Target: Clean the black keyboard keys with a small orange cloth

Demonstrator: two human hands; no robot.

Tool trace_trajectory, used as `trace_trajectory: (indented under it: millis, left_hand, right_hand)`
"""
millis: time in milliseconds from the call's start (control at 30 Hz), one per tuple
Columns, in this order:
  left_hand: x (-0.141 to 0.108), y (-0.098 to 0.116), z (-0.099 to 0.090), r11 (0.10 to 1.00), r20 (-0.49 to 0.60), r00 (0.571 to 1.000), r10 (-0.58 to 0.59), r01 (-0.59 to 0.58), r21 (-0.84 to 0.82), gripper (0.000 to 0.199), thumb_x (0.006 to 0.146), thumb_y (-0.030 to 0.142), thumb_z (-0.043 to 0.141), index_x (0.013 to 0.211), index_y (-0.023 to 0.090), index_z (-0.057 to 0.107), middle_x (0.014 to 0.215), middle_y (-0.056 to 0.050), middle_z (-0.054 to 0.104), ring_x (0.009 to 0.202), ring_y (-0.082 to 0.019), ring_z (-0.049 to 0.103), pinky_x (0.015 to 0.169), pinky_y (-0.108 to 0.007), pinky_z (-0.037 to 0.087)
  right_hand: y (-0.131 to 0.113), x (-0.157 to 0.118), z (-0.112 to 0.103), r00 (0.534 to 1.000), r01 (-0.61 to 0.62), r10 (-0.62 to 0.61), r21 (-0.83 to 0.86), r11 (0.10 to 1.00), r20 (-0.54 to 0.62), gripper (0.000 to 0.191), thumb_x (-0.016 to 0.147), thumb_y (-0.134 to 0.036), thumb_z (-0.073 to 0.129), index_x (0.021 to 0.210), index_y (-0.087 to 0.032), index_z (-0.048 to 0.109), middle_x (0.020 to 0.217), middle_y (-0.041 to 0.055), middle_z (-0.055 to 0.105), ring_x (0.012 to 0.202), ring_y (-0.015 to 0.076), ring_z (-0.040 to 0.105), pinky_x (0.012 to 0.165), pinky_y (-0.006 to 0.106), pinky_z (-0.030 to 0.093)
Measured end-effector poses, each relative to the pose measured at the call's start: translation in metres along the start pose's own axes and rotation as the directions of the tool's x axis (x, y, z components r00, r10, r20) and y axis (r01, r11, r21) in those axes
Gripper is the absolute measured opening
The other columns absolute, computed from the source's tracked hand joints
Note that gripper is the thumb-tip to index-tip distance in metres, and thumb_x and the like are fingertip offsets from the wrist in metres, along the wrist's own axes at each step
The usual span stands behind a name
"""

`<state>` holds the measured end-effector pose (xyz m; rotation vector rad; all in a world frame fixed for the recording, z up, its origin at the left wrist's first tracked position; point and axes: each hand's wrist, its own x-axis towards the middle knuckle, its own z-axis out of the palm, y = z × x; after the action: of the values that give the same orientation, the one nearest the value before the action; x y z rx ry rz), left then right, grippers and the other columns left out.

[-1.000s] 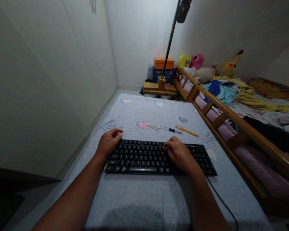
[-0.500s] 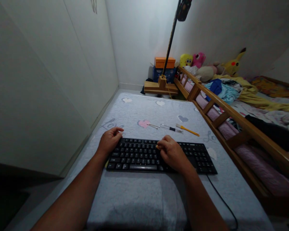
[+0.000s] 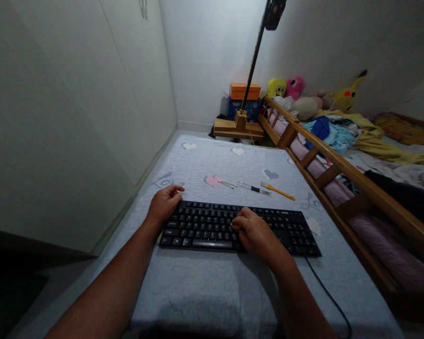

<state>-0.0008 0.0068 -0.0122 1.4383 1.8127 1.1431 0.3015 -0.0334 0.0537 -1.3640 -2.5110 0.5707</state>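
Keyboard [image 3: 212,228], left hand [image 3: 163,205] touching, right hand [image 3: 253,233] pinched

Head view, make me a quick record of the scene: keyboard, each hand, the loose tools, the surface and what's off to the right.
keyboard: black, flat, its cable trailing near right
left hand: at the keyboard's far left corner
right hand: curled over the keys, right of centre; what its fingertips hold, if anything, is unclear
tools: beyond the keyboard, left to right, thin sticks, black-gripped tool, yellow brush
surface: pale cloth with printed hearts
right side: wooden rail
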Motion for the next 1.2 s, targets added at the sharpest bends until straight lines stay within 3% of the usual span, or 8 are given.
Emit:
trace_trajectory:
  millis: [233,400,533,700,867,1200]
  left_hand:
    - [-0.001,0.003,-0.001,1.000,-0.002,1.000,-0.002,0.002,0.022,0.033,0.072,0.039,0.057,0.093,0.018,0.071,0.063,0.003,0.057,0.059,-0.016,0.052,0.057,-0.028,0.037]
    - [-0.002,0.005,-0.001,1.000,0.004,1.000,-0.020,0.020,0.007,0.034,0.072,0.040,0.057,0.094,0.018,0.070,0.063,0.003,0.056,0.057,-0.016,0.050,0.057,-0.028,0.036]
    - [-0.003,0.009,-0.001,0.999,0.002,1.000,-0.028,0.028,-0.018,0.034,0.070,0.040,0.058,0.092,0.018,0.071,0.061,0.004,0.054,0.057,-0.016,0.050,0.056,-0.028,0.036]
    - [-0.003,0.007,-0.002,0.999,0.007,1.000,-0.023,0.023,-0.022,0.035,0.071,0.041,0.059,0.093,0.017,0.071,0.062,0.003,0.055,0.058,-0.016,0.051,0.057,-0.028,0.038]
    - [-0.001,0.002,-0.002,0.999,0.031,0.999,-0.007,0.008,-0.034,0.036,0.074,0.045,0.061,0.094,0.017,0.070,0.064,0.003,0.057,0.059,-0.016,0.052,0.058,-0.028,0.038]
    - [-0.001,0.001,-0.002,0.998,0.039,0.999,0.011,-0.008,-0.060,0.034,0.073,0.045,0.064,0.092,0.018,0.071,0.066,0.003,0.056,0.061,-0.016,0.052,0.059,-0.027,0.038]
  right_hand:
    - [-0.010,-0.027,-0.003,0.994,-0.030,0.021,0.081,0.996,0.106,0.024,0.088,-0.002,0.050,0.082,-0.016,0.069,0.092,0.0049,0.059,0.084,0.0145,0.057,0.074,0.025,0.042]
    - [-0.006,-0.033,-0.013,0.986,0.005,-0.034,0.174,0.985,0.164,0.022,0.088,-0.005,0.053,0.083,-0.018,0.071,0.091,0.0032,0.059,0.084,0.0135,0.058,0.074,0.025,0.043]
    - [0.001,-0.010,-0.013,1.000,0.015,-0.016,0.187,0.982,0.007,0.019,0.093,-0.010,0.055,0.091,-0.018,0.072,0.094,0.0045,0.061,0.086,0.0147,0.059,0.080,0.027,0.046]
    - [0.004,0.023,0.005,0.989,-0.035,0.049,0.101,0.994,-0.141,0.020,0.096,-0.012,0.053,0.098,-0.015,0.073,0.095,0.0075,0.061,0.087,0.0162,0.059,0.083,0.028,0.046]
    - [-0.002,0.023,0.013,0.997,-0.022,0.026,0.047,0.999,-0.071,0.026,0.092,-0.004,0.050,0.093,-0.014,0.074,0.096,0.0081,0.062,0.088,0.0162,0.059,0.083,0.027,0.045]
    - [-0.011,-0.020,0.004,0.997,0.026,-0.036,0.141,0.990,0.072,0.024,0.089,-0.003,0.052,0.083,-0.017,0.071,0.092,0.0046,0.060,0.083,0.0142,0.057,0.074,0.025,0.043]
